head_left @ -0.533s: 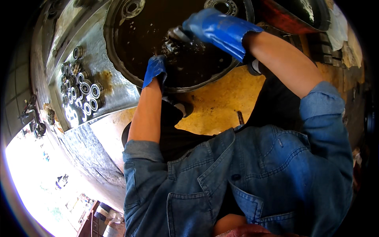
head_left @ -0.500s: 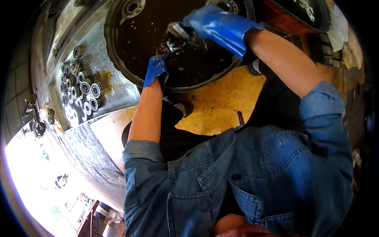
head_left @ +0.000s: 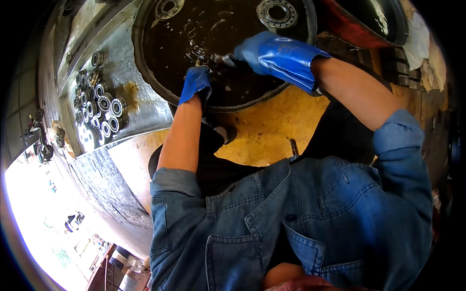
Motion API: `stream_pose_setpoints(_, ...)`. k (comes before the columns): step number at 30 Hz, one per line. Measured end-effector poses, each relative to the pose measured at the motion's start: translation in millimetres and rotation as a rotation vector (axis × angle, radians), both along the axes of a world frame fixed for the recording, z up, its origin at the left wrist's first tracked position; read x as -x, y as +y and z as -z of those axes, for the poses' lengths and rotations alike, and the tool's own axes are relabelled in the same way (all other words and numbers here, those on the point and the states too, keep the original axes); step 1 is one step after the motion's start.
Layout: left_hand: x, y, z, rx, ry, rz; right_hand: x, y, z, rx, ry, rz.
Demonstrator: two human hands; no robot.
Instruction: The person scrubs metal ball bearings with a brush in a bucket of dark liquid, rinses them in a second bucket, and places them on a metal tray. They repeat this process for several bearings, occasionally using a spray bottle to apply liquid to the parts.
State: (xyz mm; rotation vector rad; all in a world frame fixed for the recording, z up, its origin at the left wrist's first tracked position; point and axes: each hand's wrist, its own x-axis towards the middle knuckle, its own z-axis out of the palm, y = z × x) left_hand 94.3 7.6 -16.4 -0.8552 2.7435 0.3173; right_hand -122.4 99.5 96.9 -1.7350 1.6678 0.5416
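A wide round pan (head_left: 145, 72) of dark liquid lies in front of me. My right hand (head_left: 267, 53), in a blue rubber glove, is closed around a flat brush (head_left: 224, 59), its working end low at the liquid. To its left, my left hand (head_left: 196, 80), also blue-gloved, reaches down to the liquid with its fingertips mostly hidden; whatever they grip is under the dark surface. Ripples and glints show just beyond those fingertips. One large bearing (head_left: 277, 13) sits at the pan's far right, and another bearing (head_left: 169, 7) at the far left.
Left of the pan, a metal tray (head_left: 141, 114) carries several small bearings (head_left: 104, 103) in a cluster. A red-and-black container (head_left: 354, 29) stands at the far right, with pale cloth (head_left: 417, 41) beside it. Yellowish floor (head_left: 267, 126) shows between my legs.
My right hand has come nearer and slightly right, bringing the brush down close to my left fingertips. The far-right bearing is now uncovered. My left hand has barely moved.
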Motion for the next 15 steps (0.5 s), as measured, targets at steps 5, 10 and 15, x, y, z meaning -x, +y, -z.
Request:
stream_pose_setpoints(5, 1, -6, 17, -0.007, 0.007, 0.080, 11, 12, 40, 0.138, -0.153, -0.083)
stream_pose_setpoints(10, -6, -8, 11, -0.047, -0.100, -0.015, 20, -17, 4, 0.211, 0.026, -0.075)
stream_pose_setpoints(15, 17, 4, -15, 0.022, -0.264, 0.181, 38, -35, 37, 0.185, 0.073, 0.062)
